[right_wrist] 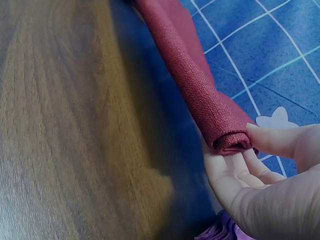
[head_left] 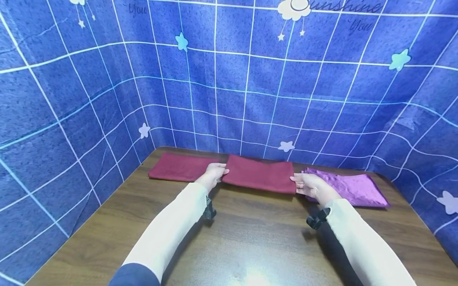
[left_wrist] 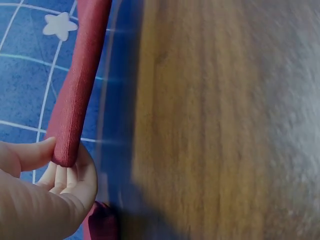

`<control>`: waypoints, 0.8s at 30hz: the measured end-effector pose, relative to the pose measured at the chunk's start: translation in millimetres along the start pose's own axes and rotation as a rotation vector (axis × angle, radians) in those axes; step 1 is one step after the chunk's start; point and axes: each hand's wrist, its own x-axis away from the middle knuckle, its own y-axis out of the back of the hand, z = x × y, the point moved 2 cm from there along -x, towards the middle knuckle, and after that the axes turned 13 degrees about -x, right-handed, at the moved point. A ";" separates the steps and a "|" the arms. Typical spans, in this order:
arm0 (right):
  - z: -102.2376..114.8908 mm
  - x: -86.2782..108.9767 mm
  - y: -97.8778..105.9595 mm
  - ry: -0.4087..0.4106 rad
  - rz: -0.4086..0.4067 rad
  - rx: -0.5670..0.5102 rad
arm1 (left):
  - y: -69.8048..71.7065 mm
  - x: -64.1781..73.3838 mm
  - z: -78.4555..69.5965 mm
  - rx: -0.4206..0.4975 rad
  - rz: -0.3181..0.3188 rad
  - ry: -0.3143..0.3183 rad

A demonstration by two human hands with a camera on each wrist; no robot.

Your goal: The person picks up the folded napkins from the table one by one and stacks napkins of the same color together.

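One blue fabric backdrop, gridded with pale lines, fills the upper part of the head view and hangs along the back and sides of the bench; the brown wood-grain bench has rounded far corners, and its left edge slants down toward the wearer; a broad span of wood runs from the cloths' near edges back between two white sleeves, giving sideways room between the forearms.

Three folded cloths line up near the far edge; the shiny purple satin cloth lies at the right, its outer corner short of the bench's right edge; the middle maroon cloth is held between the hands, its near edge casting a dark shadow on the wood; the left maroon cloth lies near the far left corner, its right end just beside the held one, so side room there is tight.

The left hand pinches the middle cloth's left end, thumb above and fingers beneath; the right hand pinches its right end likewise, where the rolled layers show in the right wrist view, and the satin cloth's left end lies close by; each wrist carries a black device; a pale star marks the backdrop just beyond the far edge.
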 end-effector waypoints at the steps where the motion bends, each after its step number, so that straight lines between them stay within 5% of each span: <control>1: 0.5 -0.1 -0.6 0.004 -0.001 -0.002 | 1.9 16.5 -12.0 0.013 0.000 0.002; 2: 1.1 0.2 -1.1 0.007 -0.001 0.000 | 3.6 31.0 -23.0 0.029 0.002 0.007; 3: 1.6 0.7 -1.5 0.011 0.004 0.003 | 3.9 27.2 -20.5 0.039 -0.002 0.012; 6: 3.2 1.9 -3.3 0.027 0.005 0.011 | 8.2 60.6 -45.5 0.058 -0.003 0.039; 10: 4.6 2.6 -5.2 0.049 0.018 0.025 | 14.8 74.8 -55.6 0.100 0.015 0.021; 16: 4.8 0.6 -10.6 0.048 0.057 0.020 | 19.8 102.1 -78.2 0.054 -0.039 0.082; 18: 5.1 -0.4 -12.7 0.056 0.068 0.009 | 22.7 101.6 -77.0 0.066 -0.043 0.077; 20: 5.0 -1.9 -14.8 0.061 0.064 -0.004 | 26.3 85.0 -64.4 0.079 -0.029 0.047; 24: 4.5 -7.5 -19.2 0.029 0.034 -0.076 | 33.9 34.0 -27.1 0.098 0.001 0.010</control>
